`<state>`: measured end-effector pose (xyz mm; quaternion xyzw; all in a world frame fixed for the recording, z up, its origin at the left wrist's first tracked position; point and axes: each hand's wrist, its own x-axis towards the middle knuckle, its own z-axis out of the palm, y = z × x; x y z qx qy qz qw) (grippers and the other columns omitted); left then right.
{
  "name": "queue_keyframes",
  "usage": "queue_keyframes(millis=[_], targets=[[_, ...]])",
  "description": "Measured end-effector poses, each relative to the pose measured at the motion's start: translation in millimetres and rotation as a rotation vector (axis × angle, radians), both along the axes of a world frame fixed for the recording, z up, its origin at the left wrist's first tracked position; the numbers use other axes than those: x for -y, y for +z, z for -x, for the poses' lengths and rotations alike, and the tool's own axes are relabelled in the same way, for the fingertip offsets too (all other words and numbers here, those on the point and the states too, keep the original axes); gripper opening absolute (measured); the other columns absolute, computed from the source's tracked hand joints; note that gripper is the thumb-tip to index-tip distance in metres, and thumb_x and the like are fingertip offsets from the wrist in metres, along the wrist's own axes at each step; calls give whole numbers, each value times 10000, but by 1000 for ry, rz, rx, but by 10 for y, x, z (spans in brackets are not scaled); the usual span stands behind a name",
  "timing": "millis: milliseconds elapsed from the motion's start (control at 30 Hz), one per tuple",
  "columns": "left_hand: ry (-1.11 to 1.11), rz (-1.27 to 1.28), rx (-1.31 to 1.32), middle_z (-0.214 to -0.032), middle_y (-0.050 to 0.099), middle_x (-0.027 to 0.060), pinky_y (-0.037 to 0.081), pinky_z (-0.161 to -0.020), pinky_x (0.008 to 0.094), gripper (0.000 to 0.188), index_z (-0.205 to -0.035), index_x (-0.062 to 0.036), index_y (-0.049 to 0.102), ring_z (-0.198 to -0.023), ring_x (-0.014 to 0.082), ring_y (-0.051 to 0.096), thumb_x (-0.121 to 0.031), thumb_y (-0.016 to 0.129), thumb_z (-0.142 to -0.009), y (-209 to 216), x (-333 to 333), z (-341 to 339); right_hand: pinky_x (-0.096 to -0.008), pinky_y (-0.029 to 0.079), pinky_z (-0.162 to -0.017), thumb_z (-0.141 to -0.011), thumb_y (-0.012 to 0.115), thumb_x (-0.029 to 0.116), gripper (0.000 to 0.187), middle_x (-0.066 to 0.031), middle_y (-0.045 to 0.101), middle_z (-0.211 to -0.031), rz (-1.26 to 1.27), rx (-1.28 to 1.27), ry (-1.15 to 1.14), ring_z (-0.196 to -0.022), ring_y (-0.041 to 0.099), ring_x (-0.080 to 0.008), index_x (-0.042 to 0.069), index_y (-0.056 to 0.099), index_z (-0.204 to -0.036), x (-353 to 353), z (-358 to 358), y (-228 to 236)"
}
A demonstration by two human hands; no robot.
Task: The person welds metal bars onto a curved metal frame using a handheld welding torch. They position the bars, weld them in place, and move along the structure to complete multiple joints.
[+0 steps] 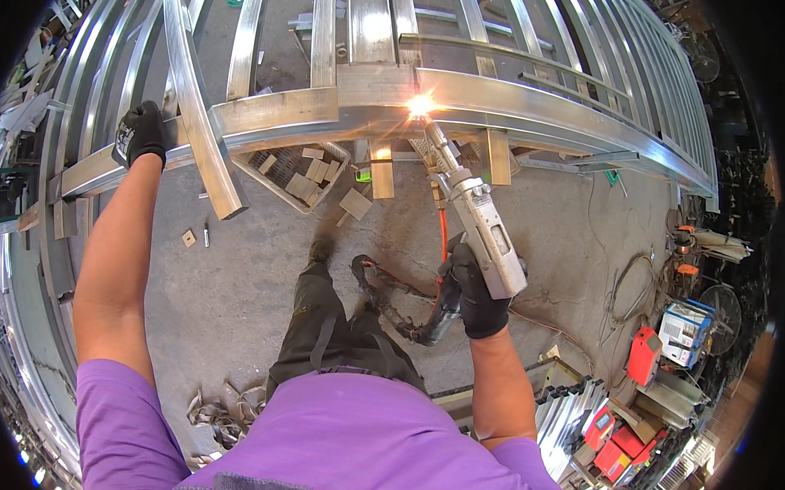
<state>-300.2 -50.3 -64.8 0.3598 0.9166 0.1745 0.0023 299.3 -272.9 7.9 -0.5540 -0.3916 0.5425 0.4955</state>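
Clock directions taken from the centre of the view.

Welding torch (489,233): pale grey metal body, toward 3 o'clock, tilted, nozzle up toward 12; a bright spark (420,105) glares between nozzle and work. Orange hose (444,227) beside it.

Right grip (478,292): black glove, at 4 o'clock, closed around the rear of the torch.

Metal frame (522,93): shiny square tubing, front beam running from 9 through 12 to 2 o'clock, rows of parallel bars beyond; brownish tint along part of the beam.

Left grip (141,133): black glove, at 10 o'clock, curled at the beam's left part; whether it clasps metal, cannot tell.

Loose bar (196,123): laid slantwise across the beam, 10 o'clock, just beside the left grip.

Basket (276,196): beneath the beam, 10 o'clock, holding small flat plates (304,189).

Floor (234,273): grey concrete, scuffed and stained; a small square plate (190,238) lies at 9 o'clock.

Coiled cable (631,290): on the floor, 3 o'clock.

Room, right side: blue-and-white box (685,334), fan (720,316) and red case (643,355) between 3 and 4 o'clock; further red cases (613,460) toward 5.
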Motion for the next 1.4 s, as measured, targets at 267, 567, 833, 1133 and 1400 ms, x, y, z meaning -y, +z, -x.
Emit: queue_keyframes(millis=[267,567,833,1133,1400], targets=[[-8,21,-11,-1111,802,223,579,-866,532,568,-1078,-99,861,-1025,425,783,-479,462,-937,71,15,-84,-300,575,-620,-1033,737,115,208,-70,741,-929,-9,44,7,-700,719,-147,-38,713,-1172,-2,-6,32],[-23,0,1,-1102,800,237,585,-892,529,566,-1077,-80,858,-1025,442,780,-463,467,-932,62,5,-82,-300,578,-660,-1038,739,130,277,-78,735,-1042,-41,-48,21,-772,713,-144,-18,686,-1266,36,-40,-75],[-3,-29,3,-1067,798,247,587,-874,516,550,-1054,-73,857,-989,442,783,-455,485,-923,39,-3,-85,-318,583,-665,-1028,712,109,289,-91,728,-1077,-31,-1,23,-777,723,-164,-42,672,-1272,28,-46,-105],[-25,-49,10,-1019,798,242,577,-831,510,536,-995,-77,858,-955,433,785,-460,490,-916,-8,-13,-34,-302,578,-738,-1035,758,168,415,-66,734,-1106,-65,-44,77,-862,702,-135,10,638,-1400,67,-137,-215],[-5,-40,-8,-1021,798,232,578,-826,498,543,-1007,-84,858,-962,428,786,-466,481,-924,-11,2,28,-308,582,-697,-1052,728,178,376,-87,733,-1107,-49,-9,66,-822,721,-154,-17,649,-1365,53,-100,-202]])
